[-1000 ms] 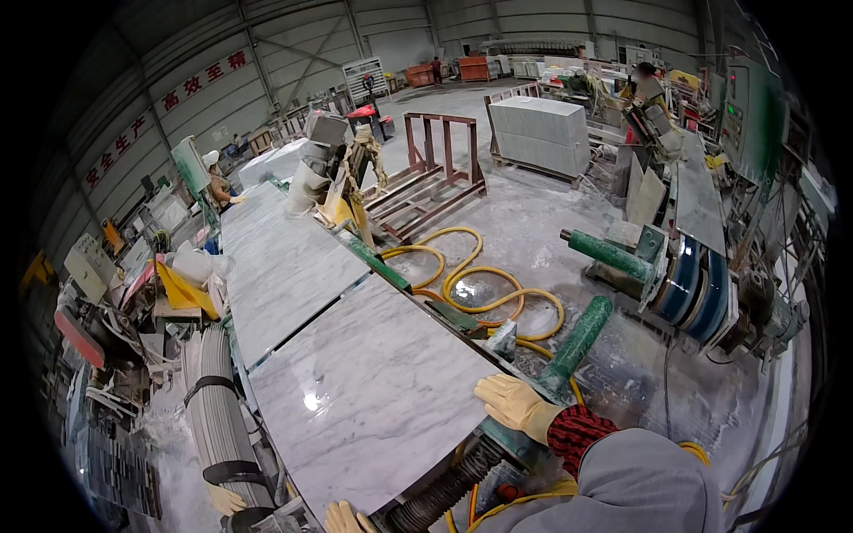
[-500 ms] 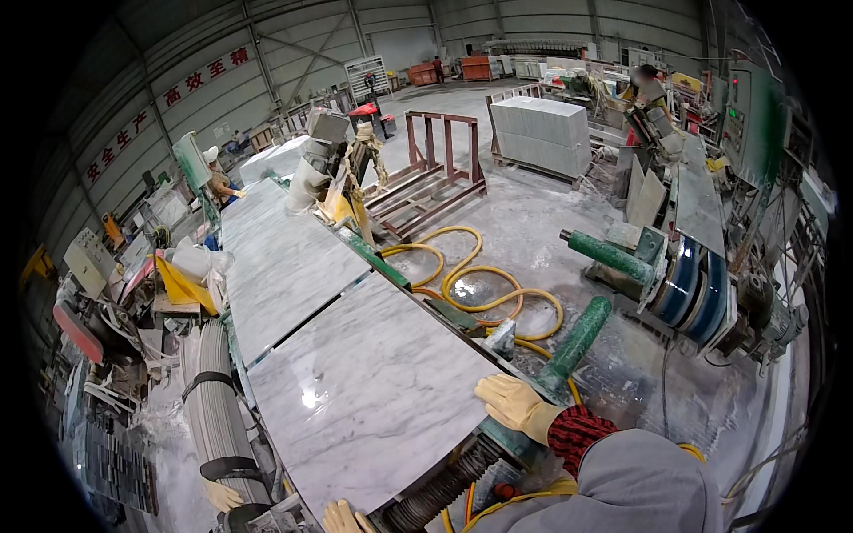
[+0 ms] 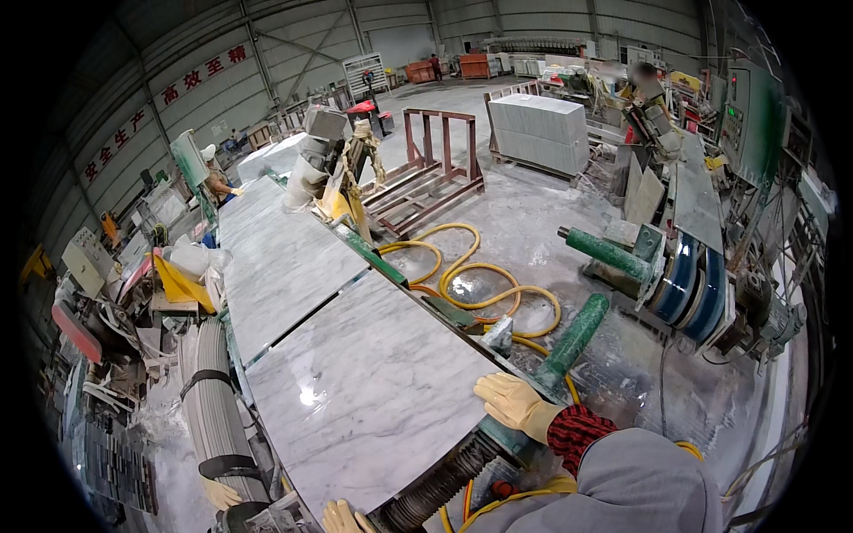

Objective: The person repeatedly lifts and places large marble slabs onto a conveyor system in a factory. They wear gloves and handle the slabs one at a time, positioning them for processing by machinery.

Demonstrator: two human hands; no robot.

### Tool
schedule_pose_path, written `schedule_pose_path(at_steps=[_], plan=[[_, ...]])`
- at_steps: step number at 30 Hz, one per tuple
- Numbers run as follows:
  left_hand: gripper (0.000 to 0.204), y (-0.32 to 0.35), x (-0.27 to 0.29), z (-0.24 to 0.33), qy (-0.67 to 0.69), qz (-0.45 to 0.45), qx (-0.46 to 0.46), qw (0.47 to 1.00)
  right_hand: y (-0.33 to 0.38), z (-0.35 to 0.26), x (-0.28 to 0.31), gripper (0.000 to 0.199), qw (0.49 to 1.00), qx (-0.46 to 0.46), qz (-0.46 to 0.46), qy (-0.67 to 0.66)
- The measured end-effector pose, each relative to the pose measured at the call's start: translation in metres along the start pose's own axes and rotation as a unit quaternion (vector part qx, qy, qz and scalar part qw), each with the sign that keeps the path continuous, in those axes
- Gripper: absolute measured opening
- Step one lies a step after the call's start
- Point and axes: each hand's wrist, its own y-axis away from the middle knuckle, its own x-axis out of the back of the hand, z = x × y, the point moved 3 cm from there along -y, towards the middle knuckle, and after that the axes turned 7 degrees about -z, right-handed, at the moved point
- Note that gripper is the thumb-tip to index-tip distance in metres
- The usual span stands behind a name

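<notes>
My right hand (image 3: 515, 404), in a cream glove, rests on the right corner of a grey-veined white marble slab (image 3: 373, 391). Its fingers are stretched out, and it looks open. At the near edge of the same slab lie the gloved fingers of my left hand (image 3: 345, 517); they are extended, with the rest cut off by the picture's lower rim. A second marble slab (image 3: 280, 240) lies just beyond, parted from the first by a narrow dark gap. Under the near edge is a dark ribbed roller or hose (image 3: 440, 484).
Yellow hose (image 3: 462, 266) coils on the wet floor beside green metal posts (image 3: 576, 342). A strapped grey bundle (image 3: 211, 391) stands left, with another cream glove (image 3: 220, 493) near its lower end. Beyond are a rusty rack (image 3: 426, 182), stacked blocks (image 3: 539, 133) and a person (image 3: 218, 182) by the far slab.
</notes>
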Motion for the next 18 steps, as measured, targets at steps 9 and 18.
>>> schedule_pose_path(at_steps=[9, 18], plan=[[0.05, 0.003, 0.001, 0.004, -0.007, -0.001, 0.0, 1.0, 0.009, 0.006, -0.007, 0.039, 1.0, -0.014, -0.007, -0.025], [0.05, 0.006, -0.001, 0.004, -0.009, 0.017, -0.02, 1.0, 0.014, 0.005, -0.008, 0.037, 1.0, -0.004, 0.014, -0.005]])
